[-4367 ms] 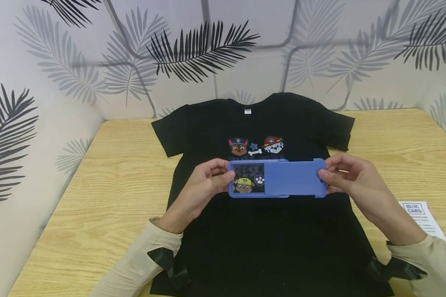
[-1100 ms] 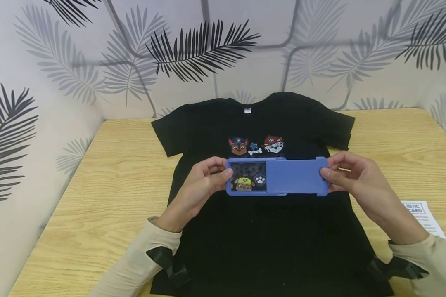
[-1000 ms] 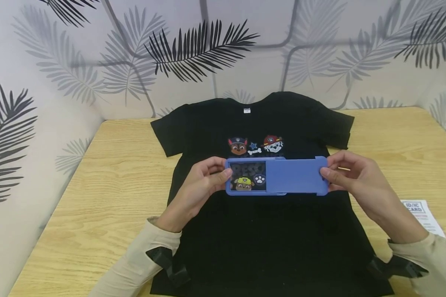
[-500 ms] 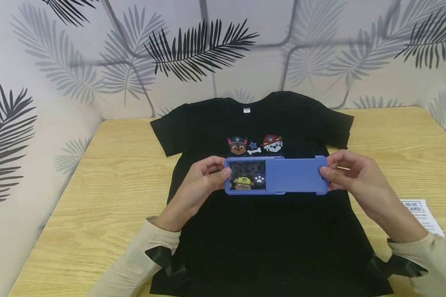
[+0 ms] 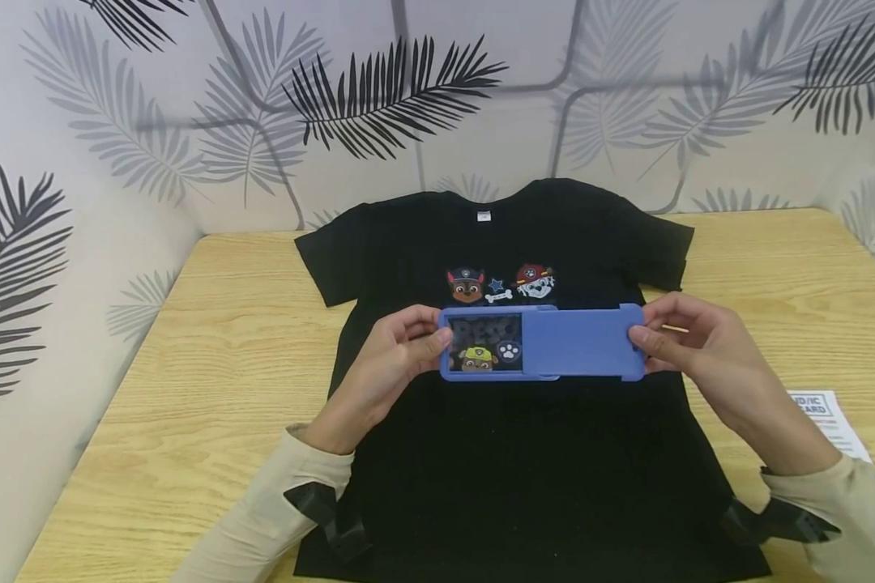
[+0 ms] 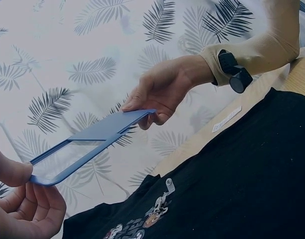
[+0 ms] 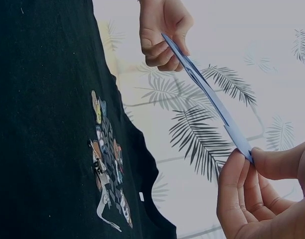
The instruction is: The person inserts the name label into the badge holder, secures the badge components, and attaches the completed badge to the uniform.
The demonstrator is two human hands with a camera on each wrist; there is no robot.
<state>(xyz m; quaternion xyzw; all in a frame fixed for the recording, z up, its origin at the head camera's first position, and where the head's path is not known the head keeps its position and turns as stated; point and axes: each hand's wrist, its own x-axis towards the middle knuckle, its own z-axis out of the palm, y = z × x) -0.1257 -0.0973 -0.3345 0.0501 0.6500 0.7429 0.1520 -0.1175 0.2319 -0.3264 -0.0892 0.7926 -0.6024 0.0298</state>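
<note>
Between my two hands, level above a black T-shirt [image 5: 525, 478], is a blue plastic card holder [image 5: 576, 342] with its sliding cover drawn partway out to the right. My left hand [image 5: 379, 376] pinches the frame's left end, thumb on top and fingers curled beneath. The cover's right end is pinched by my right hand [image 5: 714, 372], also thumb on top. Through the clear window [image 5: 484, 344] in the frame, part of the shirt's cartoon dog print shows. In the left wrist view the holder [image 6: 100, 132] is tilted, well clear of the shirt.
The shirt lies flat on a wooden table [image 5: 189, 380], its collar toward the leaf-patterned wall covering [image 5: 496, 89] behind. A white paper printed with "ID/IC CARD" [image 5: 831, 425] lies at the right, partly behind my right forearm.
Since the earliest frame, the cover has slid a little further out to the right, and the window shows wider. Over the last second, hands and holder have barely moved.
</note>
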